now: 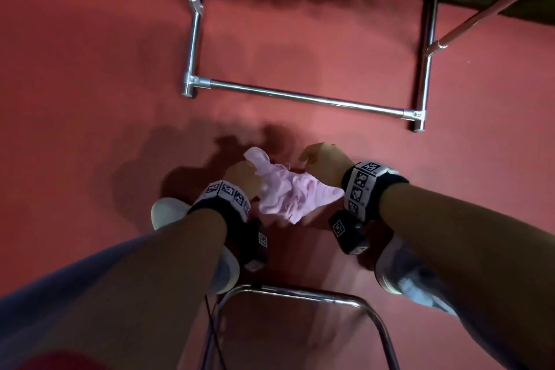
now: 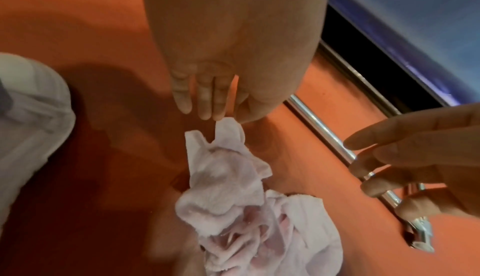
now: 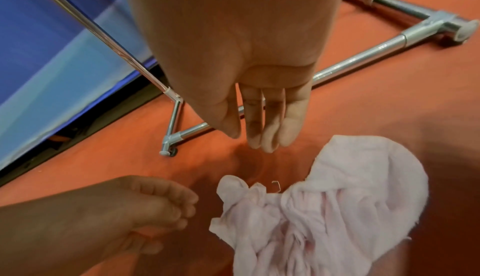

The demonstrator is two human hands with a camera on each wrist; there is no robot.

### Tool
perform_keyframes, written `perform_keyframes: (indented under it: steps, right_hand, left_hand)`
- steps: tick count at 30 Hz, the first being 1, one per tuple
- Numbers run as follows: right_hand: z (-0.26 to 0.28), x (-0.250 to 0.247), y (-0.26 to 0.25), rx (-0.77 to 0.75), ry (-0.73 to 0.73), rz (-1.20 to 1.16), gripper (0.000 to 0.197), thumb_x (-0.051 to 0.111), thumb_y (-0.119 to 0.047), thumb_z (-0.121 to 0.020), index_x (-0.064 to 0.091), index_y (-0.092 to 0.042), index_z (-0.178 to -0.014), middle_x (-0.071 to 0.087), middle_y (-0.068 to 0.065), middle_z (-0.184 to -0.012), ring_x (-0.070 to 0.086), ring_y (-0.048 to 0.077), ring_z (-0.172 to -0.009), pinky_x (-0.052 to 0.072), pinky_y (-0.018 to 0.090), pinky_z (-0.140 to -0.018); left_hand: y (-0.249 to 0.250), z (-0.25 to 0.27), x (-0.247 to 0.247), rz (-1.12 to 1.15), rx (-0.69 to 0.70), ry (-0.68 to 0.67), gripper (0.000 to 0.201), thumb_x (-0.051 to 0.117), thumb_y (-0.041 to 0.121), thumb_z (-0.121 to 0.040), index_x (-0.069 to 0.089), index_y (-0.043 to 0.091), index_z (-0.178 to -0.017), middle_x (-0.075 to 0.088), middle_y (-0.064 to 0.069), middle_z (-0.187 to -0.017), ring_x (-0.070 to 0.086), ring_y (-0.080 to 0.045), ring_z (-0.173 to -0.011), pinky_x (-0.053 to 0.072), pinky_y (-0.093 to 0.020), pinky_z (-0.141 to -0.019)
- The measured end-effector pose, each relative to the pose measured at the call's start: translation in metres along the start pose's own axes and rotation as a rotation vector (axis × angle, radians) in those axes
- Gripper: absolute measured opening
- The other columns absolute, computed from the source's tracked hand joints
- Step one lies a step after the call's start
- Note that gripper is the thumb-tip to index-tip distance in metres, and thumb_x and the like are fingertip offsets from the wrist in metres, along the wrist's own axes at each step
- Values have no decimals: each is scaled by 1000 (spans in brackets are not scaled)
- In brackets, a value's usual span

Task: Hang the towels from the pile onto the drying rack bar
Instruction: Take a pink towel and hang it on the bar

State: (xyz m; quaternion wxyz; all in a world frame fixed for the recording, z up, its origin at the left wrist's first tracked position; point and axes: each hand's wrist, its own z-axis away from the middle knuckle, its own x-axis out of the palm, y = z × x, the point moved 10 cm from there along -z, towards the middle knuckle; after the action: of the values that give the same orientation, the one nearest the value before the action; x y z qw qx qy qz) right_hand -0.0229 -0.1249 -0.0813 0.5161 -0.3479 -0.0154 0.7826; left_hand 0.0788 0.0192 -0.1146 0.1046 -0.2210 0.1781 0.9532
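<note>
1. One crumpled pale pink towel lies in a heap on the red floor; whether the heap holds more than one towel cannot be told.
2. One chrome drying rack stands beyond the towel, its low base bar nearest the heap. Two white shoes flank the towel on the near side.
3. The left hand is at the towel's left edge. In the left wrist view its fingers point down, nearly straight and close together, and a raised towel corner meets the fingertips and thumb; whether they pinch it cannot be told.
4. The right hand hovers just beyond the towel's far right edge, fingers straight, together, pointing down, holding nothing.
</note>
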Motion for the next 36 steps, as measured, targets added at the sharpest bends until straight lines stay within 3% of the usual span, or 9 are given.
perform_keyframes:
  steps: [3, 9, 12, 16, 20, 22, 27, 31, 36]
  right_hand:
    - [-13, 18, 4, -5, -54, 93, 29, 51, -19, -92, 71, -16, -112, 68, 5, -119, 61, 26, -109, 48, 33, -93]
    - [-27, 29, 23, 35, -70, 139, 34, 50, -16, -90, 69, -28, -116, 67, -9, -122, 60, 15, -112, 45, 22, -91]
    - [-29, 27, 31, 39, -61, 175, 35, 47, -27, -87, 68, -40, -112, 67, -16, -118, 61, 13, -112, 48, 28, -95]
    - [-27, 22, 30, 22, -70, 97, 37, 46, -14, -91, 70, -24, -117, 65, -3, -126, 60, 21, -111, 44, 28, -95]
    - [-11, 5, 19, -43, -19, 36, 37, 44, -11, -93, 67, -19, -121, 65, 1, -125, 62, 27, -106, 47, 32, -93]
    - [-2, -10, 18, -44, 33, -74, 41, 48, -7, -91, 61, -18, -128, 66, 3, -117, 62, 28, -106, 44, 26, -86]
    - [33, -51, 1, -132, 78, -101, 72, 63, -9, -83, 41, -31, -147, 58, 8, -133, 57, 23, -117, 43, 25, -94]
    - [78, -85, -19, -204, 53, -76, 48, 67, -7, -75, 65, -27, -119, 68, -6, -94, 61, 16, -85, 49, 31, -76]
    - [149, -158, -44, -279, 236, -53, 24, 71, -11, -76, 66, -22, -97, 62, -6, -74, 56, 12, -67, 44, 24, -61]
  left_hand:
    - [-12, -27, 24, 109, -50, -50, 12, 49, 22, -99, 59, 15, -101, 58, -2, -98, 55, -19, -91, 45, -28, -78]
    - [-22, -58, 72, 287, -100, -166, 49, 54, 10, -96, 45, 13, -145, 50, -14, -145, 51, -32, -130, 45, -37, -105]
    - [-19, -62, 77, 335, -110, -168, 43, 52, 9, -98, 50, 6, -141, 52, -16, -143, 51, -31, -130, 43, -33, -102]
    - [-12, -58, 62, 401, -97, -69, 29, 58, 5, -93, 68, 4, -120, 65, -15, -126, 61, -28, -116, 47, -32, -101]
    - [12, -39, 42, 626, -27, -11, 19, 64, -5, -86, 69, 5, -101, 65, -5, -90, 62, -17, -80, 48, -7, -57]
    - [32, -26, 29, 666, 27, 6, 17, 65, -8, -82, 69, 7, -89, 64, -2, -77, 60, -10, -67, 45, -7, -51]
    - [92, 19, -4, 694, 201, -40, 24, 68, -13, -77, 68, 11, -74, 60, 1, -60, 54, -10, -56, 45, -21, -55]
    - [132, 70, -36, 689, 303, -35, 28, 71, -8, -78, 62, 17, -72, 57, -1, -68, 53, -15, -63, 41, -24, -57]
    - [185, 150, -88, 726, 481, 14, 33, 74, 1, -71, 66, 25, -92, 64, -10, -89, 60, -24, -82, 47, -32, -69]
